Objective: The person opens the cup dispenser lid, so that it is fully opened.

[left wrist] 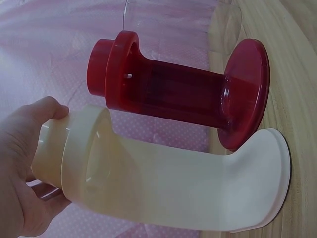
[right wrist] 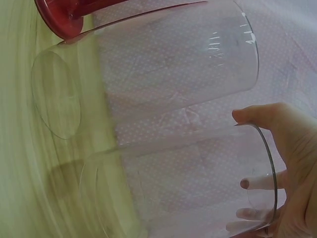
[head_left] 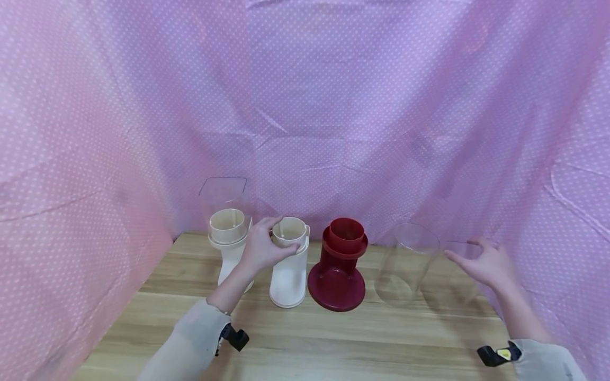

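My left hand grips the round cream collar at the top of a white stand, thumb and fingers on opposite sides. The left wrist view shows this stand upright, with a curved foot on the table. Just right of it stands a red stand with a round base and cup-like top. At the right, my right hand holds a clear container by its upper rim, its fingers seen through the clear wall. A clear cylinder stands between that container and the red stand.
A second white stand is at the left, partly hidden by my left hand and forearm, with a clear container rising behind its collar. The wooden table meets pink dotted cloth at the back and sides.
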{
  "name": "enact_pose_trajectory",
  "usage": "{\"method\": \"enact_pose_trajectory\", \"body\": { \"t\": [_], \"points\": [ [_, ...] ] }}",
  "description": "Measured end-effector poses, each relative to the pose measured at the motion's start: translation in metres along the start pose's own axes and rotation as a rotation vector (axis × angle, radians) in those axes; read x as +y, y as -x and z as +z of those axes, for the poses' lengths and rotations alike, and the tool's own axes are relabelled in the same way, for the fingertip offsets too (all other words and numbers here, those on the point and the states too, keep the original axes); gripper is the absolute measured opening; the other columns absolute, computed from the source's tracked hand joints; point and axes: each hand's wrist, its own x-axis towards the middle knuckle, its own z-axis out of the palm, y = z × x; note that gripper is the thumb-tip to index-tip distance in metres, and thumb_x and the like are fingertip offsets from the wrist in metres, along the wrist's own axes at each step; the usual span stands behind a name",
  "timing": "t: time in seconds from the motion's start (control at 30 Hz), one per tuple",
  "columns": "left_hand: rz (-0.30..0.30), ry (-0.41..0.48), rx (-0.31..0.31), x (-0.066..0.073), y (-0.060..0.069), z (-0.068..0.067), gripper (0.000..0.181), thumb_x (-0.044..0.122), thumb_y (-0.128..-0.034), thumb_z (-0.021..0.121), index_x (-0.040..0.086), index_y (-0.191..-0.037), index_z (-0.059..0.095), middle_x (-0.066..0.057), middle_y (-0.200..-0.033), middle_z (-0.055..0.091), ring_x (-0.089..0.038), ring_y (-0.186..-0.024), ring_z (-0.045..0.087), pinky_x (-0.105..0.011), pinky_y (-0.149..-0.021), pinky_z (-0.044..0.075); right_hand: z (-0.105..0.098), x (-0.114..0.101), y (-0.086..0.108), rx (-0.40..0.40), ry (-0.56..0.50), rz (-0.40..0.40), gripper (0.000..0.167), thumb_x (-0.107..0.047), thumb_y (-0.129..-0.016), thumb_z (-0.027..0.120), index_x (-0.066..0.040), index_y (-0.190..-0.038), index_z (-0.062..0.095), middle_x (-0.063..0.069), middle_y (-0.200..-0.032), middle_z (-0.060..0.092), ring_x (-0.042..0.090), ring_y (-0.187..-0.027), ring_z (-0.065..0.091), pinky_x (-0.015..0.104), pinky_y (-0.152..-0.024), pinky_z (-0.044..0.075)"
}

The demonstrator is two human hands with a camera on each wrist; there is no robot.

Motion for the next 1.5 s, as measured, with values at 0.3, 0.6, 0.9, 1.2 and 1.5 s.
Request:
{"method": "enact_pose_trajectory", "body": {
  "t": [0.3,0.6,0.9,1.2,1.5],
  "points": [
    [-0.023,0.015,-0.021,0.0,0.002,0.0,0.081,0.034,-0.0688,0.097,-0.004,-0.135,0.069,-0.02,-0.125,0.075,-0.032,-0.101,0.07,-0.042,-0.084,0.058,0.017,-0.001,-0.002,0.012,-0.034,-0.015,0.099,-0.07,-0.095,0.063,0.008,-0.152,0.043,0.05,-0.148,0.04,0.071,-0.131,0.039,0.079,-0.103,0.041],
    [-0.028,0.011,-0.014,0.001,0.003,-0.001,0.08,0.035,-0.0687,0.097,-0.002,-0.135,0.07,-0.018,-0.122,0.076,-0.032,-0.099,0.07,-0.043,-0.087,0.06,0.023,-0.002,-0.004,-0.029,-0.019,0.011,0.102,-0.074,-0.094,0.06,0.005,-0.156,0.04,0.049,-0.149,0.04,0.069,-0.131,0.038,0.078,-0.096,0.045],
    [-0.016,0.004,-0.001,0.0,0.004,0.0,0.081,0.036,-0.0687,0.097,-0.002,-0.134,0.07,-0.018,-0.121,0.076,-0.03,-0.097,0.069,-0.038,-0.082,0.059,0.033,-0.005,-0.007,-0.062,-0.079,0.004,0.103,-0.074,-0.096,0.058,0.006,-0.157,0.038,0.048,-0.151,0.041,0.07,-0.132,0.04,0.078,-0.102,0.043],
    [-0.023,0.001,0.001,0.0,0.006,0.0,0.081,0.035,-0.0684,0.098,-0.002,-0.135,0.07,-0.017,-0.122,0.076,-0.03,-0.098,0.069,-0.037,-0.082,0.059,0.043,-0.008,-0.007,-0.06,-0.093,0.002,0.101,-0.073,-0.095,0.059,0.006,-0.156,0.039,0.048,-0.151,0.042,0.07,-0.133,0.038,0.076,-0.104,0.043],
    [-0.025,-0.009,-0.005,0.002,0.007,0.0,0.082,0.037,-0.0685,0.097,-0.002,-0.135,0.069,-0.017,-0.121,0.076,-0.03,-0.097,0.068,-0.038,-0.082,0.058,0.052,-0.017,-0.006,-0.065,-0.084,-0.01,0.104,-0.074,-0.095,0.059,0.008,-0.155,0.039,0.049,-0.152,0.038,0.071,-0.137,0.034,0.077,-0.109,0.039]
  ]
}}
